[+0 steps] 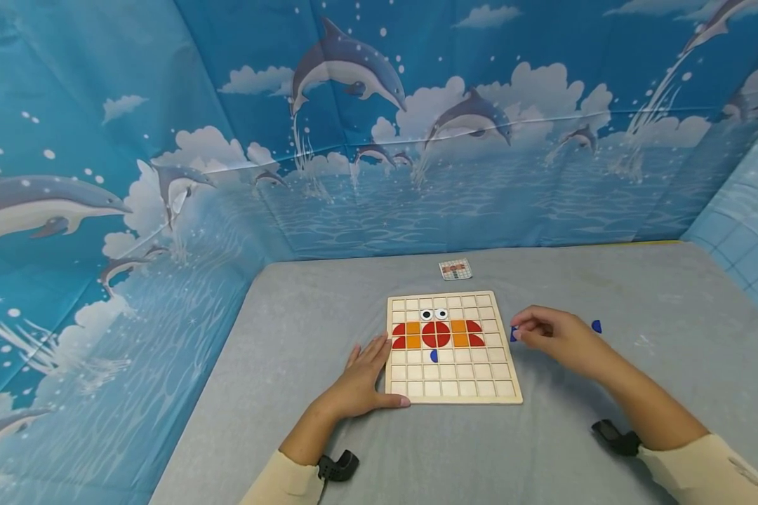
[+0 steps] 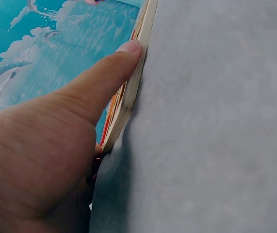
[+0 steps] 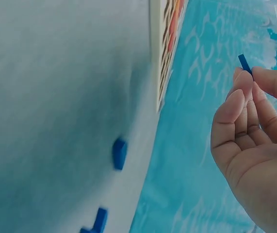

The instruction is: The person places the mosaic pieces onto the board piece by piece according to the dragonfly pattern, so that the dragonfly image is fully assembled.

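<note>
A wooden grid board lies on the grey cloth, bearing red quarter-round pieces, orange squares, two round eye pieces and a blue rounded piece. At the board's near left corner rests my left hand, fingers along the left side and the thumb stretched along the near edge. My right hand pinches a small blue tile between thumb and fingertips, raised just right of the board. Behind that hand, a blue rounded piece lies on the cloth.
A small pattern card lies beyond the board's far edge. More blue pieces are on the cloth beside the right hand. A dolphin-print curtain hangs behind the table and along its left side.
</note>
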`<state>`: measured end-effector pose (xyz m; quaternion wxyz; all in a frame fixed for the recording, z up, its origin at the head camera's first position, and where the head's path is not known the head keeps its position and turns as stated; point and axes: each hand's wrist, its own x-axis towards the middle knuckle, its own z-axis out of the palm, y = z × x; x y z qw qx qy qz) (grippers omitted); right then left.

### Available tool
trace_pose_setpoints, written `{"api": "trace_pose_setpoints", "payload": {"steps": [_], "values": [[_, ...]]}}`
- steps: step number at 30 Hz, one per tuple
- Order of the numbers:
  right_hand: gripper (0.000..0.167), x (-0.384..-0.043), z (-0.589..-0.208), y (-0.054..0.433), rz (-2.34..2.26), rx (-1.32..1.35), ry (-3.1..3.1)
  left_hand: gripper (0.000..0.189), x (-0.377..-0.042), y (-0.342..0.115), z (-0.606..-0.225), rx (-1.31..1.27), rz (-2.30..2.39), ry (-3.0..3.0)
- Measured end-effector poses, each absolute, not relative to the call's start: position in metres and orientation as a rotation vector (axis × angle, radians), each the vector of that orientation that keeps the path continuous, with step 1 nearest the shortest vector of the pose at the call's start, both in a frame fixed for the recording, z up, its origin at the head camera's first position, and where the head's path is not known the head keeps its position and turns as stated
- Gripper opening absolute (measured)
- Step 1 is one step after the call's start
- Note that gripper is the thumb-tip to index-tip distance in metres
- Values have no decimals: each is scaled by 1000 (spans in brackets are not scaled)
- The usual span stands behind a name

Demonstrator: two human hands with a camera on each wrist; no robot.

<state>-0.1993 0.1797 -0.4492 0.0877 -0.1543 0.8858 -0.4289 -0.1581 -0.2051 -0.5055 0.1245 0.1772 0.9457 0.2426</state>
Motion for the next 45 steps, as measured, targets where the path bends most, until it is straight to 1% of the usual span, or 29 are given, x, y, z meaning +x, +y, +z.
{"api": "trace_pose_setpoints", "payload": {"steps": [10,19,31,45], "values": [[19,-203,-442,148,-1251,-537,2652,117,-158,-205,-505,509,711,2754],[15,-209,-439,130,-1276,-613,2597,117,-158,-204,-504,502,717,2749],[10,-214,-448,103,-1267,-663,2487,118,-157,-204,-504,496,701,2759],[6,-222,-462,75,-1219,-621,2419,119,-157,-204,-503,503,693,2757]]}}
